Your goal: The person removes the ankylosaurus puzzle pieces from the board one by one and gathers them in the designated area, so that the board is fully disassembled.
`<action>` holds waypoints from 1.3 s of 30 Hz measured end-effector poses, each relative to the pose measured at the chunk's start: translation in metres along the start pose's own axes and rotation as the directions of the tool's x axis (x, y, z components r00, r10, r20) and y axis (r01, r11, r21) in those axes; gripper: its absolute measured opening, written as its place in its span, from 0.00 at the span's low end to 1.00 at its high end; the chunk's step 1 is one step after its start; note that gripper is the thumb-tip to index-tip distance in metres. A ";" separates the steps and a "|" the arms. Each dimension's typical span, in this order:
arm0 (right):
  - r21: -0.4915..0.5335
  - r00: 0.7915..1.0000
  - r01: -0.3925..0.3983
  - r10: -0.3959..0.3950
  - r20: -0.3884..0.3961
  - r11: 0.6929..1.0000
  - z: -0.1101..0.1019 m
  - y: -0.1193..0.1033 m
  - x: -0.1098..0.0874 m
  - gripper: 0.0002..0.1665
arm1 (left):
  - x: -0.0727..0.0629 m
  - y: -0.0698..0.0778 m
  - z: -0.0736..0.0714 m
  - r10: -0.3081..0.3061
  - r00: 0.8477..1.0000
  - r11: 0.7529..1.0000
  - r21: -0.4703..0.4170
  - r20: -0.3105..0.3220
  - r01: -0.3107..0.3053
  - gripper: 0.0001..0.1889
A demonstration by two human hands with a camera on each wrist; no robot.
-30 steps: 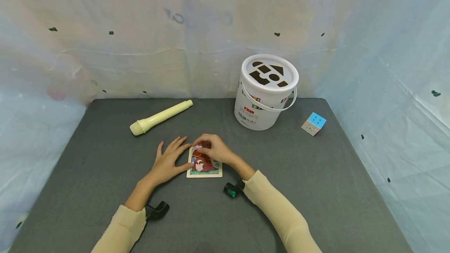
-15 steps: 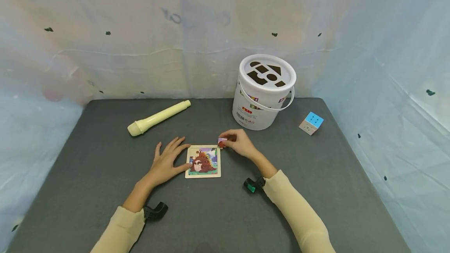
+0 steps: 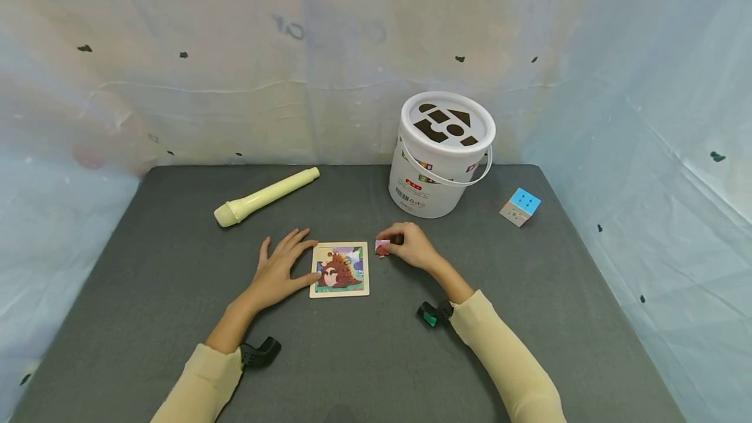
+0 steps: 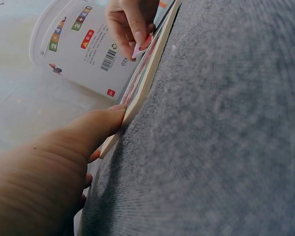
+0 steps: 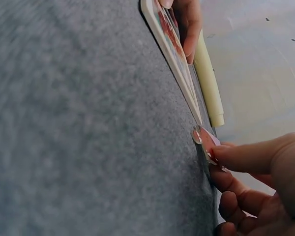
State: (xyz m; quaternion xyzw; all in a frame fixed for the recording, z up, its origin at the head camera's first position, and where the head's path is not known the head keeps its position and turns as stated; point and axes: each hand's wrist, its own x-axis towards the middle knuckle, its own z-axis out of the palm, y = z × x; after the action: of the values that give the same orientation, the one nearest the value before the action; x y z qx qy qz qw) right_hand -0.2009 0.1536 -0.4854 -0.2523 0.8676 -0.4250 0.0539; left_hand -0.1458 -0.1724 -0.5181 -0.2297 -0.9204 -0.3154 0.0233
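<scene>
A small square wooden jigsaw puzzle lies on the table with a reddish-brown dinosaur-like picture; pale bare wood shows at its upper left. My left hand rests beside it, fingers spread and fairly straight, with the thumb on its left edge. In the left wrist view, that thumb presses the board's rim. Just right of the board, my right hand pinches a puzzle piece, lilac and red, between thumb and fingers. The right wrist view has this piece tilted, close to the board's corner and low by the cloth.
Behind the board to the left lies a pale yellow toy microphone. A white bucket with shape cutouts in its lid stands at the back, right of centre. A blue-topped cube puzzle sits further right. Plastic sheeting surrounds the grey table.
My right hand has moved right from over the puzzle board, carrying the piece off it, and then slightly nearer me. The left hand has stayed at the board's left edge.
</scene>
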 end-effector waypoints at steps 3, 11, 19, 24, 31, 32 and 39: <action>-0.048 1.000 0.021 -0.020 0.013 0.999 0.000 -0.001 -0.002 0.12 | 0.000 0.000 -0.001 -0.009 1.000 1.000 0.000 0.011 0.009 0.39; -0.071 0.998 0.067 -0.066 0.010 0.995 0.003 0.002 -0.006 0.17 | 0.001 0.002 -0.002 -0.010 1.000 1.000 0.001 0.011 0.010 0.39; -0.098 0.997 0.077 -0.080 -0.019 0.992 0.003 0.007 -0.008 0.18 | 0.002 0.003 -0.002 -0.015 1.000 1.000 0.009 0.022 0.015 0.39; -0.143 0.997 0.079 -0.080 0.001 0.987 0.002 0.005 -0.006 0.17 | 0.002 0.001 -0.001 -0.005 1.000 1.000 0.009 0.009 0.005 0.39; -0.099 0.990 0.121 -0.113 0.089 0.988 0.007 -0.016 0.007 0.18 | 0.000 0.000 0.000 -0.006 1.000 1.000 0.011 -0.002 0.006 0.39; -0.055 0.986 0.130 -0.123 0.116 0.990 0.010 -0.020 0.011 0.19 | -0.001 0.000 0.000 -0.009 1.000 1.000 0.014 -0.001 0.009 0.39; 0.200 0.943 0.138 -0.190 0.272 0.970 0.029 -0.036 0.034 0.23 | -0.001 0.000 0.000 -0.009 1.000 1.000 0.007 0.009 0.009 0.39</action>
State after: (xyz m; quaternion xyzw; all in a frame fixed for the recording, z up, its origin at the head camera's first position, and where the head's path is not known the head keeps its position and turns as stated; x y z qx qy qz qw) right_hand -0.2076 0.0981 -0.4727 -0.3774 0.7848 -0.4624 0.1669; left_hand -0.1444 -0.1730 -0.5178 -0.2269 -0.9226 -0.3115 0.0186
